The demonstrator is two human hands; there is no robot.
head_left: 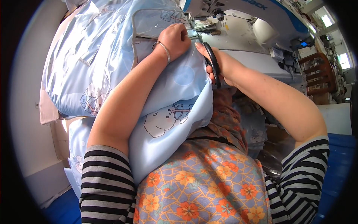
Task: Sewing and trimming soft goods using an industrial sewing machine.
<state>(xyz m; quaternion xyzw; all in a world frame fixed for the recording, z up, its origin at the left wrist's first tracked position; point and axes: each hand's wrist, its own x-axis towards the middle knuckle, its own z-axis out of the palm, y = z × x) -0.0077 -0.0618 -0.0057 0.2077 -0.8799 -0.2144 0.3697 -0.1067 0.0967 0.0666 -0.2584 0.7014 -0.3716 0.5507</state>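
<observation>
My right hand (218,67) is closed round the black handles of a pair of scissors (213,61). The blades reach toward the fabric edge beside my left hand. With curled fingers, my left hand (174,39) grips the light blue fabric (160,89) near its grey-bound edge; the exact pinch is hidden. White cartoon animals are printed on this fabric, which hangs from the work surface down over my lap. A sewing machine (246,11), white and blue, stands just beyond the scissors, its needle area close to the blades.
Shiny clear plastic (100,41) covers more printed blue fabric at the left. The machine's white bed (242,56) extends to the right. A brown wooden chair (317,72) stands at the far right, above a blue surface (339,160). A floral apron (205,183) covers my lap.
</observation>
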